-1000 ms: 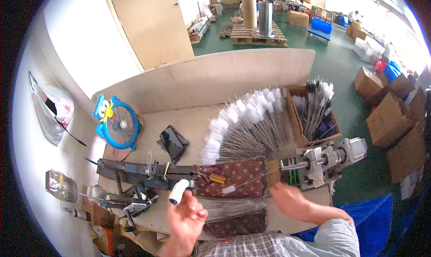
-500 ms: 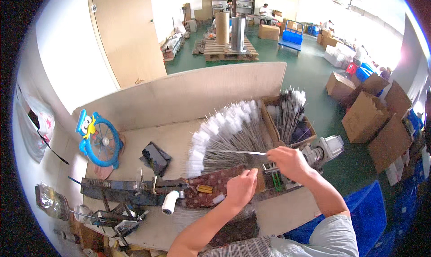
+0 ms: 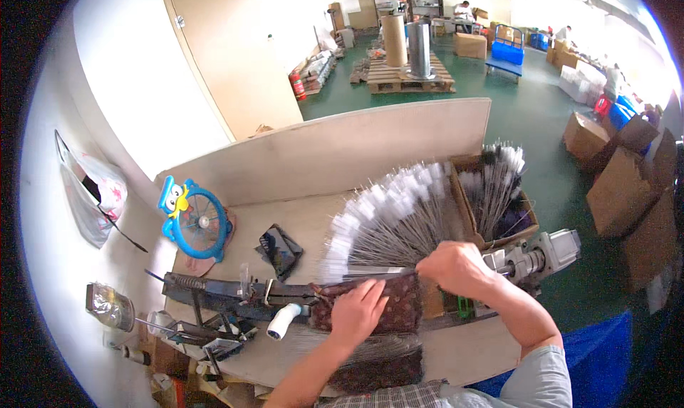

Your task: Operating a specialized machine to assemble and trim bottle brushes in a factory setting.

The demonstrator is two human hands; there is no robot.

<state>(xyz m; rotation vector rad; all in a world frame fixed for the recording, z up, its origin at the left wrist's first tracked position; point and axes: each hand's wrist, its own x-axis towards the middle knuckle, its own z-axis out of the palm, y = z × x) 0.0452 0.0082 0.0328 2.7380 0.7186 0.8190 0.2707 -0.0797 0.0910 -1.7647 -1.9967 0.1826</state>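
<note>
My left hand point(image 3: 358, 312) lies with its fingers stretched out on a dark red patterned cloth point(image 3: 399, 305). To its right, my right hand point(image 3: 456, 267) is closed in a pinch at the cloth's far edge. From its fingertips a slim pale piece point(image 3: 385, 271) points left; it looks like a thin wire brush, though blur hides its detail. Just beyond both hands, a fanned pile of wire-stemmed brushes point(image 3: 388, 208) with white bristle heads covers the bench. Beside the left hand is a long dark bench fixture point(image 3: 214, 288) with a white-capped handle point(image 3: 283, 321).
A cardboard box point(image 3: 524, 231) of more brushes stands right of the pile, near a grey motor unit point(image 3: 534, 258). A blue cartoon-shaped fan point(image 3: 199, 223) and a dark phone-like slab point(image 3: 280, 251) sit at left. A low panel point(image 3: 328, 155) borders the bench's far side.
My left hand has gone from closed near the right hand to flat on the cloth, further left. My right hand has lowered the thin pale piece to the cloth's edge. The view has shifted left.
</note>
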